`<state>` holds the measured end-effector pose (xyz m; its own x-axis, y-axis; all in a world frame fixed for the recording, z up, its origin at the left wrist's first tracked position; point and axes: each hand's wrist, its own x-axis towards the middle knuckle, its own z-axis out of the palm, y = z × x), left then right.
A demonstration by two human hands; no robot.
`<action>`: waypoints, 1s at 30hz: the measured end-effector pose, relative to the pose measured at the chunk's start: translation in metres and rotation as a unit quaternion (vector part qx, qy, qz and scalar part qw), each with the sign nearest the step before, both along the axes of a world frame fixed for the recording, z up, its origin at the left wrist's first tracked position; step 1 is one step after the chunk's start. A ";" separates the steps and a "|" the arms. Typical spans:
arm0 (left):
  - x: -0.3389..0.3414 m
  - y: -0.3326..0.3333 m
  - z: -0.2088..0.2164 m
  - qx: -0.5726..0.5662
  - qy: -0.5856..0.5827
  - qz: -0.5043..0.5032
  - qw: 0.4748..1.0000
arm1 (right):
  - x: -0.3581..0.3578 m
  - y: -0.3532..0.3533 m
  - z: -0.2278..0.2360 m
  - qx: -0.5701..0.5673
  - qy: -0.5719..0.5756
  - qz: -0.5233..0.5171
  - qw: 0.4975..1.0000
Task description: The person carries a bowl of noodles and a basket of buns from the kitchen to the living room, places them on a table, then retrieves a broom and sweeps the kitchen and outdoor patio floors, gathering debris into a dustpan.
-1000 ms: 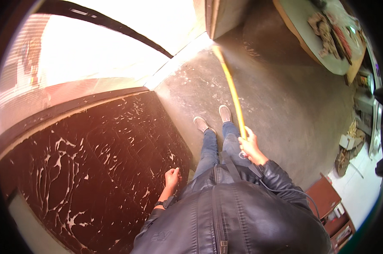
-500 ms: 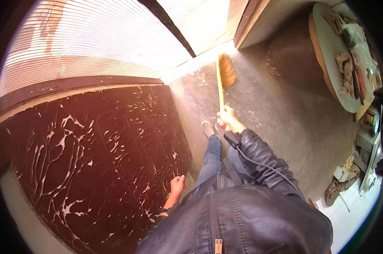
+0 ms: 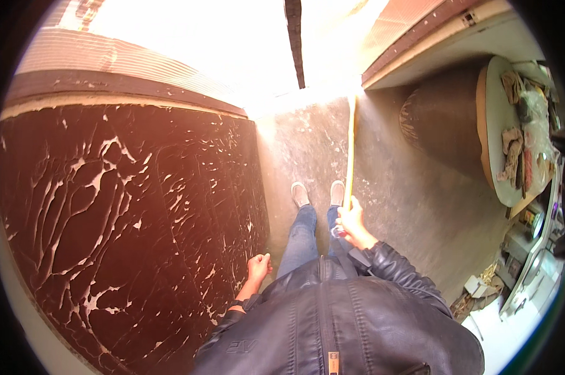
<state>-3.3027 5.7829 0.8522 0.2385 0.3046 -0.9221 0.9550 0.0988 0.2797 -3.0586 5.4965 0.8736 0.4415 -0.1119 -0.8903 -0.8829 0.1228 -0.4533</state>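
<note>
My right hand (image 3: 353,225) is wrapped round the lower end of a long yellow broom handle (image 3: 350,150), in front of my right thigh. The handle runs away from me toward the bright doorway, where its far end fades into the glare. No bristles can be made out there. My left hand (image 3: 258,267) hangs beside my left hip in a loose fist, with nothing visible in it. It is nearest to the dark red-brown panel (image 3: 132,225) with its cracked, peeling paint.
I stand on a dusty grey concrete floor (image 3: 313,144) between the panel and a dark rounded pedestal (image 3: 441,125). Its pale oval top (image 3: 498,112) carries gloves and clear plastic. Clutter and a white box (image 3: 479,286) lie at the lower right. A ribbed screen (image 3: 107,53) stands at the far left.
The broom head has moved away from me into the glare, and the handle has swung to the right. My right hand is lower and closer. Both my shoes now show; the view has shifted.
</note>
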 end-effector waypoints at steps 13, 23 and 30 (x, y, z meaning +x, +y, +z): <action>-0.031 -0.001 0.024 0.047 0.038 0.165 0.984 | 0.211 0.141 -0.146 0.494 -0.147 -0.007 0.857; 0.013 -0.105 0.045 0.040 0.104 0.255 0.960 | 0.242 0.085 0.006 0.189 -0.059 0.078 0.977; 0.035 -0.185 0.039 0.009 0.063 0.329 0.942 | 0.269 0.107 -0.047 0.345 0.084 0.081 0.931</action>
<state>-3.2674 5.5975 0.8917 -0.1183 0.3646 -0.9236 0.7151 0.6767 0.1755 -2.7899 5.6036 0.8266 0.2503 0.5689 -0.7834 -0.9667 0.1919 -0.1695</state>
